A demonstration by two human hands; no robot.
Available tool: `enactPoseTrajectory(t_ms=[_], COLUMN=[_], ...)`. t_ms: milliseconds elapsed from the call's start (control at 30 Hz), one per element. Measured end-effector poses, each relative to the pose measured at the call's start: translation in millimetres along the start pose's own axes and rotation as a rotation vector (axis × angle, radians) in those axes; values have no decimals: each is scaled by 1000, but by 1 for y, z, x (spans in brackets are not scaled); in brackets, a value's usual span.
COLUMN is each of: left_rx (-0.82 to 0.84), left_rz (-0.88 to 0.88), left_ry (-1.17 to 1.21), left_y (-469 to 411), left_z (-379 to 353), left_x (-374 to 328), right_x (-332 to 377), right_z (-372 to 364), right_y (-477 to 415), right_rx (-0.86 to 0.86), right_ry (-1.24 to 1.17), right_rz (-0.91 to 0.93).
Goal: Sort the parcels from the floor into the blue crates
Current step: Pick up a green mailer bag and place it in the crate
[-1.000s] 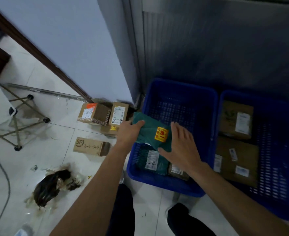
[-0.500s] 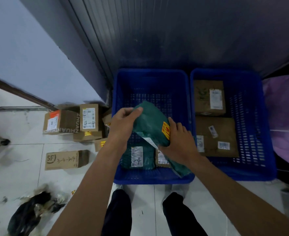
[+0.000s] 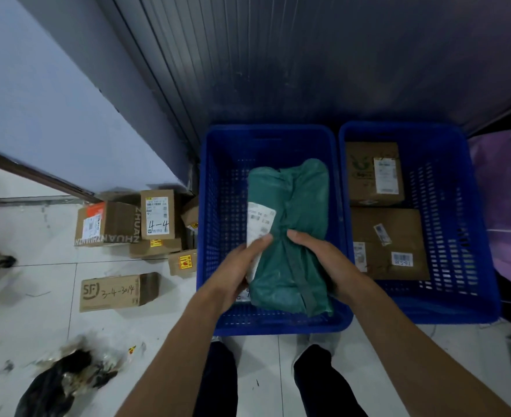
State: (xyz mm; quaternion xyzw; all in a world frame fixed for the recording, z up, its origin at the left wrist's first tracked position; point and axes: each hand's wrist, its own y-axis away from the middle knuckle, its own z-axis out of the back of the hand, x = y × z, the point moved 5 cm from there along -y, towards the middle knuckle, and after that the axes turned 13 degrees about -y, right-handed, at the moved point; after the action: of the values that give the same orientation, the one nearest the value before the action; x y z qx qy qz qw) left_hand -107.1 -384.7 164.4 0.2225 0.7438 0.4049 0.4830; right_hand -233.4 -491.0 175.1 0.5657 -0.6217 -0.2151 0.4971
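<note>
Your left hand (image 3: 236, 273) and right hand (image 3: 326, 264) grip the green parcel (image 3: 291, 203) at its near end; it stretches away over the left crate (image 3: 215, 188)

Green soft parcel (image 3: 290, 236), white label up, lengthwise over left blue crate (image 3: 218, 206), hand-held.

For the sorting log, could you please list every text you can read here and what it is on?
"4-4": upright floor box.
"SF", "3-4-3014": flat floor box.
"ZHUANZHUAN": orange-labelled box.
Printed labels on green parcel and crated boxes: too small to read.
</note>
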Motion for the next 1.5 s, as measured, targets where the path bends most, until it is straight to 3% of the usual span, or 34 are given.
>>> enactPoseTrajectory(t_ms=[100, 200, 333, 400, 467, 567, 733, 867, 1167, 1367, 1500], left_rx=[-62, -213, -547, -698, -765, -739, -603, -445, -41, -63, -127], left_rz=[9, 19, 23, -11, -21, -39, -8, -37, 79, -18, -65], left_ry=[138, 102, -124, -242, -350, -504, -438, -178, 292, 583, 528], left_y=[-5, -7, -6, -3, 0, -1, -8, -13, -16, -14, -21], left_z=[-4, 6, 17, 19, 14, -2, -21, -22, -3, 2, 3], left_x=[8, 15, 16, 11, 5, 1, 10, 17, 15, 7, -1], right_x=[-9, -2, 7, 3, -15, -44, -45, -33, -23, -27, -23], right_z=[2, 11, 29, 23, 8, -4, 2, 8, 5, 2, 5], right_y=[-4, -3, 1, 7, 10, 8, 5, 5, 12, 18, 8], right_rx=[-21, -186, -466, -384, -178, -56, -102, -116, -35, 181, 180], right_ry=[-27, 252, 673, 700, 737, 869, 672, 569, 216, 107, 193], right_rz=[-9, 152, 459, 492, 364, 263, 362, 379, 95, -90, -68])
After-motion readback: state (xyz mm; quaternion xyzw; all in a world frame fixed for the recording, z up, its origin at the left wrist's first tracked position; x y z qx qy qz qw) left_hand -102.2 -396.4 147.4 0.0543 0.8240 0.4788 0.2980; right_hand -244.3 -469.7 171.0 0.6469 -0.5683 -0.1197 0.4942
